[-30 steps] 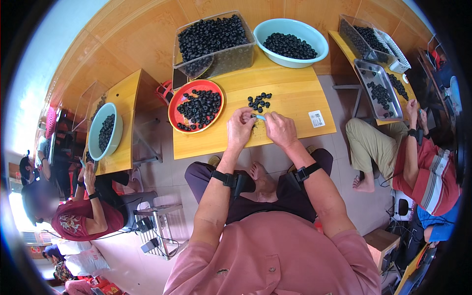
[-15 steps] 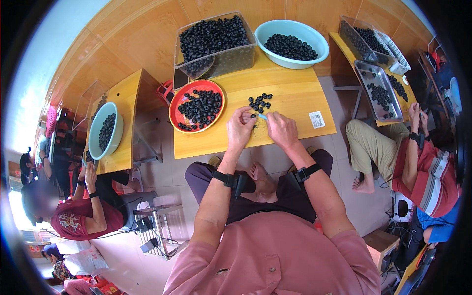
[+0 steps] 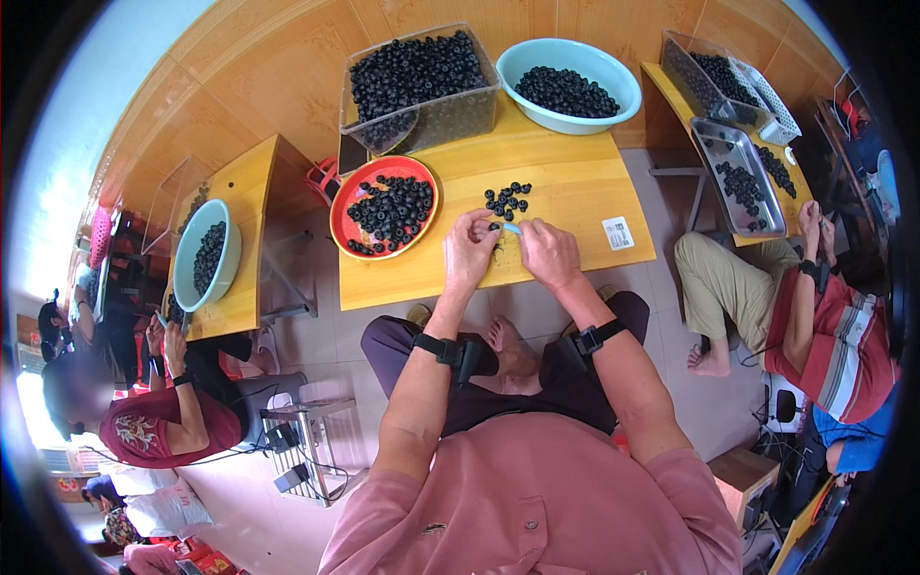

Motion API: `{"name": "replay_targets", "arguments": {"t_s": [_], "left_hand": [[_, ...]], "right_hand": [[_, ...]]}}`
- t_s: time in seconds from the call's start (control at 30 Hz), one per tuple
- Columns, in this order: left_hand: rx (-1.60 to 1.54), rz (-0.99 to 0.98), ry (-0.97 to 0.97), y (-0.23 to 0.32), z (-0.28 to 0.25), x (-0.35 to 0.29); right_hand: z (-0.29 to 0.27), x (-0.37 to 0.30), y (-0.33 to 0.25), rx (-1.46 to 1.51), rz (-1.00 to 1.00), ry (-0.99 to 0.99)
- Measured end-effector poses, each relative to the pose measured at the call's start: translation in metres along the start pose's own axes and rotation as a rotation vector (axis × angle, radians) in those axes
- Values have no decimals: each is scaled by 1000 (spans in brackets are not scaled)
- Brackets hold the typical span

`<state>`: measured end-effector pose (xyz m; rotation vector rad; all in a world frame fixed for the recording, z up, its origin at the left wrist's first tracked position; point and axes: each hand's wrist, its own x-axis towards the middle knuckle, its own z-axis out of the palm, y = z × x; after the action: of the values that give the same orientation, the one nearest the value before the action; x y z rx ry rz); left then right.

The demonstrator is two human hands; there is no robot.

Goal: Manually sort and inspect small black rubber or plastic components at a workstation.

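My left hand (image 3: 470,251) pinches one small dark round fruit (image 3: 494,227) over the yellow wooden table (image 3: 575,182). My right hand (image 3: 548,252) grips a thin light-blue tool (image 3: 512,228) whose tip meets that fruit. A small pile of the same dark fruits (image 3: 506,199) lies on the table just beyond my fingers. To the left of my hands sits a red plate (image 3: 343,209) with several dark fruits. Both wrists wear black bands.
A clear plastic bin (image 3: 450,113) and a light-blue bowl (image 3: 623,91), both full of dark fruits, stand at the table's far edge. A white label (image 3: 618,233) lies to the right. Other people sit at neighbouring tables left and right, with a metal tray (image 3: 714,144).
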<state>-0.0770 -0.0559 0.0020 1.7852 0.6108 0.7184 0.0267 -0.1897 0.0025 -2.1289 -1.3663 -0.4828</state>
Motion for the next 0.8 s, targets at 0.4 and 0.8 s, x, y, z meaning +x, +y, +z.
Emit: {"name": "replay_targets", "arguments": {"t_s": [0.4,0.8], "left_hand": [[191,262,375,6,-65,27],[548,340,-76,9,-28,47]], "right_hand": [[2,-3,2,-35,78,32],[6,-1,5,-66,75,61]]}}
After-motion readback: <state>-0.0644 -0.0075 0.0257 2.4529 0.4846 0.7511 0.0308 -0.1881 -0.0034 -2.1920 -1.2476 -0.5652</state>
